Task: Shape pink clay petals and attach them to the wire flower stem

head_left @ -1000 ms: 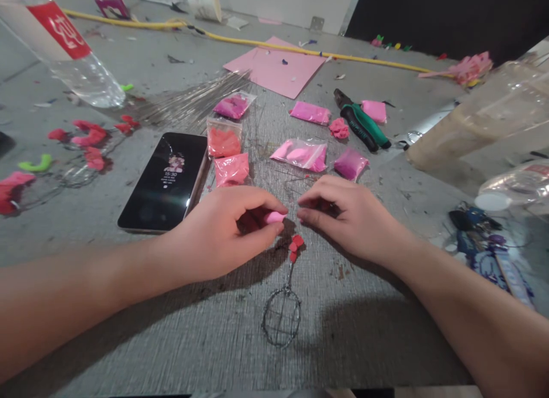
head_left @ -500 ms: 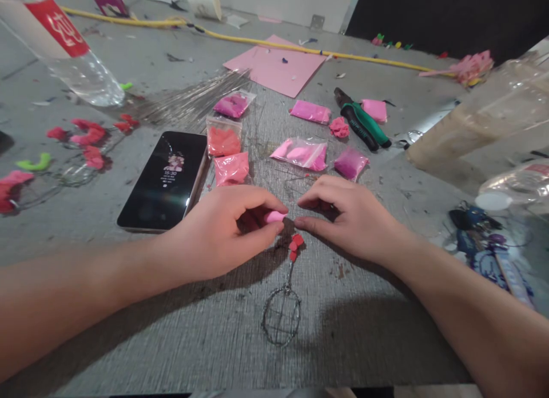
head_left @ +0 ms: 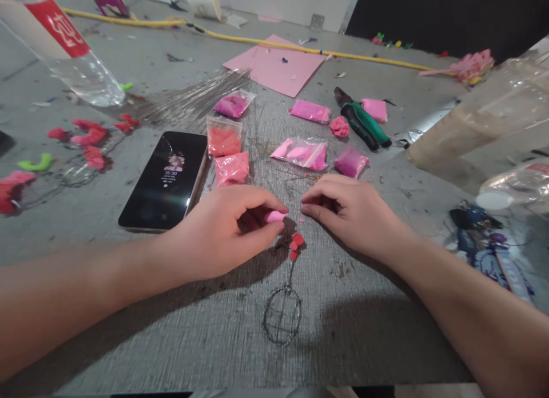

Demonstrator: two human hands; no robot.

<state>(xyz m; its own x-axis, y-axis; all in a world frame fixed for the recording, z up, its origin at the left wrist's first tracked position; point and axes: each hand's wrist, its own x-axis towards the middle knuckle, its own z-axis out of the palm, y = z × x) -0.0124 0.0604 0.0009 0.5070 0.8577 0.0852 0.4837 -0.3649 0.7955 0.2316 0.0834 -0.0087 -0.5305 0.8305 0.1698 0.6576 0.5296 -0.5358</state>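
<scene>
My left hand [head_left: 231, 229] is closed around a lump of pink modelling clay [head_left: 274, 216], whose tip pokes out between thumb and forefinger. Just to its right, my right hand [head_left: 347, 212] has thumb and fingertips pinched together; whether anything is between them I cannot make out. A tiny pink clay bit [head_left: 301, 220] lies on the table below those fingertips. Between the hands and nearer me lies a small wire racket [head_left: 282, 317] with a round, crossed-wire head. Red clay pieces [head_left: 294, 246] sit on the end of its handle.
Beyond my hands are several clay bags [head_left: 300, 152] and green-handled pliers [head_left: 362, 120]. A phone [head_left: 165, 180] lies by my left forearm. Thin wires [head_left: 193, 98], a water bottle [head_left: 64, 46] and red clay-and-wire pieces [head_left: 88, 135] are leftward. A cloudy plastic bottle [head_left: 480, 115] stands right.
The right fingertips have drawn slightly away to the right and closed together. A tiny pink bit now shows on the table beneath them. My left hand has stayed in place.
</scene>
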